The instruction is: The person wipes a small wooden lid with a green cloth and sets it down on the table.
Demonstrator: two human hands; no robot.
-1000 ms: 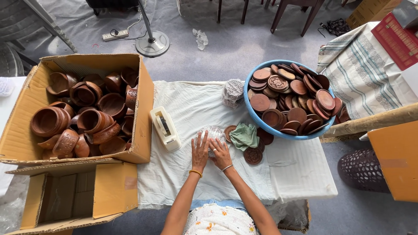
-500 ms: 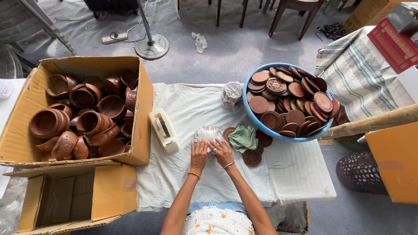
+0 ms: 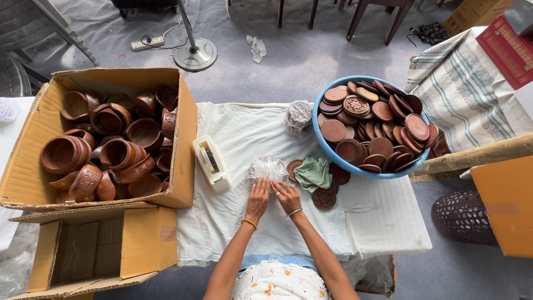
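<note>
A round object wrapped in clear bubble wrap lies on the white cloth in front of me. My left hand and my right hand rest side by side at its near edge, fingertips pressing on the wrap. A cream tape dispenser sits just left of it. A green rag and a few loose brown wooden discs lie to the right.
A blue basin full of brown wooden lids stands at the right. A cardboard box of brown wooden bowls sits left, with a smaller open box below. A bubble-wrapped stack lies behind; a fan base stands on the floor.
Both hands have stayed on the bubble-wrapped object, shifting slightly along its near edge. Nothing else has moved.
</note>
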